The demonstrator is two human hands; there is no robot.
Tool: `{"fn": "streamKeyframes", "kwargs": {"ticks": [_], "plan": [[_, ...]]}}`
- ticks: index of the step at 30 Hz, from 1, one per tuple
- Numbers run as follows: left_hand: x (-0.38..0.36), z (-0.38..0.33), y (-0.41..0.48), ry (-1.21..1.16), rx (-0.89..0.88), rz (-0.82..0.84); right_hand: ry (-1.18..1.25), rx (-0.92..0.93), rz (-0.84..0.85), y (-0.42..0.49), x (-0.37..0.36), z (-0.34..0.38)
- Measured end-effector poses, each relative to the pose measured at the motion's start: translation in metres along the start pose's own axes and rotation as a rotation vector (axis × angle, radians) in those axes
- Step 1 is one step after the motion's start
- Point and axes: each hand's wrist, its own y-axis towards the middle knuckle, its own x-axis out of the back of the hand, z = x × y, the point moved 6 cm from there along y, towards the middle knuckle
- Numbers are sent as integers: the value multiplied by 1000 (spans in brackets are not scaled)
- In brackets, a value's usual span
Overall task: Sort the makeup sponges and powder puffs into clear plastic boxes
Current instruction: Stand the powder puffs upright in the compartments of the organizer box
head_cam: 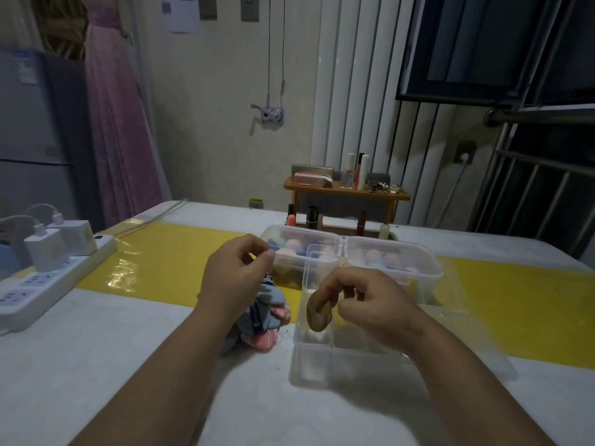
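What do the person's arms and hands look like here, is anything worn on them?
Both forearms are bare, with no sleeves in view. The left hand and the right hand wear no gloves, and I can see no rings or watch. A thin band may circle the left wrist, but the picture is too dim to be sure. Fingernails look short and unpainted.

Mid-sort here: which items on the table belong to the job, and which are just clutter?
Job:
right hand holding a brown puff
left hand
near clear box
two far boxes of sponges
blue-pink puff bundle

Clutter:
power strip
lipsticks
wooden shelf
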Motion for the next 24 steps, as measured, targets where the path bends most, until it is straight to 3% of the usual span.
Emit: {"fn": "streamKeyframes", "kwargs": {"ticks": [19,24], "plan": [[3,-2,0,41,18,17,-159,-96,134,1,-8,-5],[-3,11,-1,197,126,182,-146,-89,98,1,-6,-5]]}}
